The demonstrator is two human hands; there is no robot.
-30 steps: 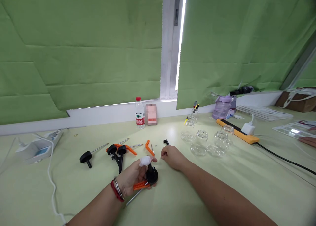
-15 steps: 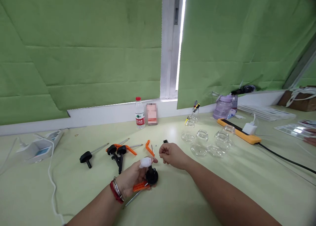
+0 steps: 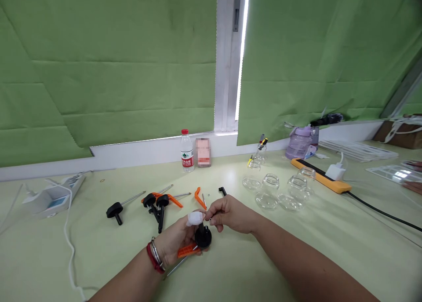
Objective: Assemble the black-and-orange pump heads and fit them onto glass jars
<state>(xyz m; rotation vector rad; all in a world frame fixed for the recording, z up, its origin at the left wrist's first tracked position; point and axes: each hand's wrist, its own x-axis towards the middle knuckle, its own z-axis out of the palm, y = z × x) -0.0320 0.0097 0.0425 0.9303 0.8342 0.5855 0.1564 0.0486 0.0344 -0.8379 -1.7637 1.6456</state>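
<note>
Right hand [image 3: 232, 214] closer to left hand [image 3: 176, 239], fingers [image 3: 216, 207] pinched narrow; left holds black part [image 3: 203, 237]

Beyond the hand [image 3: 233, 215], 2 green blinds [image 3: 132, 69] [image 3: 306, 64] flank 1 bright window gap [image 3: 242, 51] above the pale table [image 3: 138, 267].

My left hand [image 3: 176, 240] is gripping a black disc-topped part [image 3: 203, 237] that is looking like smooth plastic; the orange handle [image 3: 187, 250] beside it is showing ribbed, plastic-looking relief; the rod [image 3: 176, 267] is gleaming like metal; the jars [image 3: 267, 191] are looking clear, smooth and glossy; the curtain [image 3: 132, 73] is hanging as creased, matt cloth; the tabletop [image 3: 132, 258] is showing a smooth, faint sheen.
</note>
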